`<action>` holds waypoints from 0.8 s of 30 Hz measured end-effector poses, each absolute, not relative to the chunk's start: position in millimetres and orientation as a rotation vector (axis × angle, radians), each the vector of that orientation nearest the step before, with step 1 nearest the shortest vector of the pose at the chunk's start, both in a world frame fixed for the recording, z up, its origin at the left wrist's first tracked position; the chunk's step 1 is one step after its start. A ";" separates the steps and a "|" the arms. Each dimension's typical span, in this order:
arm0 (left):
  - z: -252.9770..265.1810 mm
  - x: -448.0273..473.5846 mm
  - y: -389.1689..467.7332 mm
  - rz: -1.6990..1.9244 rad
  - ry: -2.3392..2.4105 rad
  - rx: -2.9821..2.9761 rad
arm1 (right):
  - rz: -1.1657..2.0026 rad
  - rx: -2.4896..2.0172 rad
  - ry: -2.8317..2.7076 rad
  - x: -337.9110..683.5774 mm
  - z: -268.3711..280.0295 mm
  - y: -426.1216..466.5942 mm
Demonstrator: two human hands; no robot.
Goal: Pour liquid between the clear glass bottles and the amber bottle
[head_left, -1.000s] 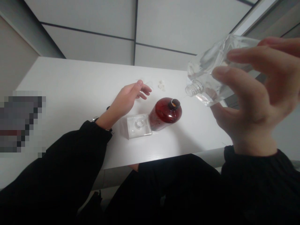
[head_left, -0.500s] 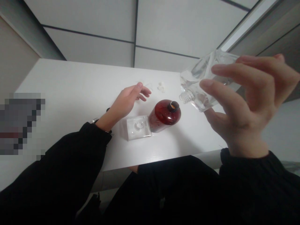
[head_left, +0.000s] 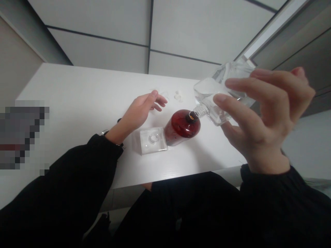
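My right hand point(head_left: 263, 113) grips a clear square bottle point(head_left: 219, 93), tilted with its threaded neck pointing down to the left. That neck is at the mouth of a brown-red bottle point(head_left: 182, 127), which stands uncapped on the white table. Whether the two rims touch, I cannot tell. Beside the brown-red bottle, on its left, stands a second clear square bottle point(head_left: 153, 141), upright with an open round mouth. My left hand point(head_left: 141, 108) hovers behind these two, fingers loosely apart and holding nothing.
Small whitish pieces point(head_left: 178, 96), perhaps caps, lie on the white table point(head_left: 85, 93) behind the brown-red bottle. A blurred-out dark object point(head_left: 22, 136) is at the left edge. Grey panels point(head_left: 103, 20) rise behind the table, whose front edge runs close to my lap.
My right hand has moved left and slightly down with the tilted clear bottle, bringing its neck to the brown-red bottle's mouth. My left hand has stayed put.
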State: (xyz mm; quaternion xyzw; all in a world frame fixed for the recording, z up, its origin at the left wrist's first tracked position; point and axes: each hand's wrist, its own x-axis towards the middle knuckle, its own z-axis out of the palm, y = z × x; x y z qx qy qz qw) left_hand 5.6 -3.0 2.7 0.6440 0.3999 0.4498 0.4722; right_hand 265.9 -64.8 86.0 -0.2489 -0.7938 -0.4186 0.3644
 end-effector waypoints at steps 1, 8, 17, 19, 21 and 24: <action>3.2 5.6 -3.1 1.100 0.982 1.572 | -1.087 -0.625 -2.039 266.3 85.4 -63.8; 1.6 5.1 -2.0 1.100 0.976 1.577 | -1.075 -0.663 -2.064 266.7 83.6 -63.1; -0.8 3.4 -1.5 1.107 0.966 1.592 | -1.045 -0.691 -2.093 266.3 83.7 -67.3; -0.9 3.0 -1.5 1.101 0.969 1.592 | -1.091 -0.695 -2.073 267.0 84.3 -67.7; -0.9 2.8 -1.6 1.100 0.968 1.594 | -1.105 -0.710 -2.075 267.1 85.3 -67.1; -1.3 2.8 -1.6 1.107 0.962 1.602 | -1.029 -0.686 -2.132 266.2 87.3 -65.4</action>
